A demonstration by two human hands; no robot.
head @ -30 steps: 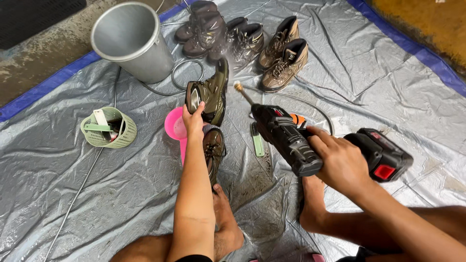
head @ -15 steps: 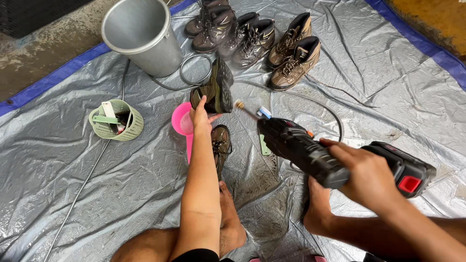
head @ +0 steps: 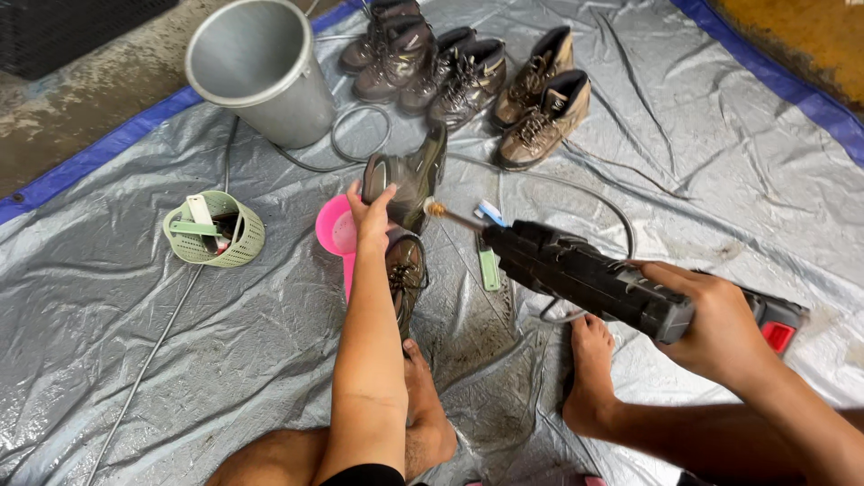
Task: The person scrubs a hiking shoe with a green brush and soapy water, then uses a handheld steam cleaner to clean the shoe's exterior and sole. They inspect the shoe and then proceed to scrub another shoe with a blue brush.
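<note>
Left hand (head: 371, 212) clamped on tilted boot (head: 407, 184); right hand (head: 720, 319) clenched round sprayer (head: 585, 274). Second boot (head: 405, 274) muddy; six boots (head: 468, 67) untouched behind.

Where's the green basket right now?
In the head view the green basket sits on the grey tarp at left, below the metal bucket and left of the pink scoop beside the left hand.

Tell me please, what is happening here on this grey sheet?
A person sits barefoot on a grey tarp. The left hand holds a dark boot tipped on its side, while the right hand aims a black spray gun at it. Another boot lies beside the left forearm. More boots and a metal bucket stand beyond.
</note>
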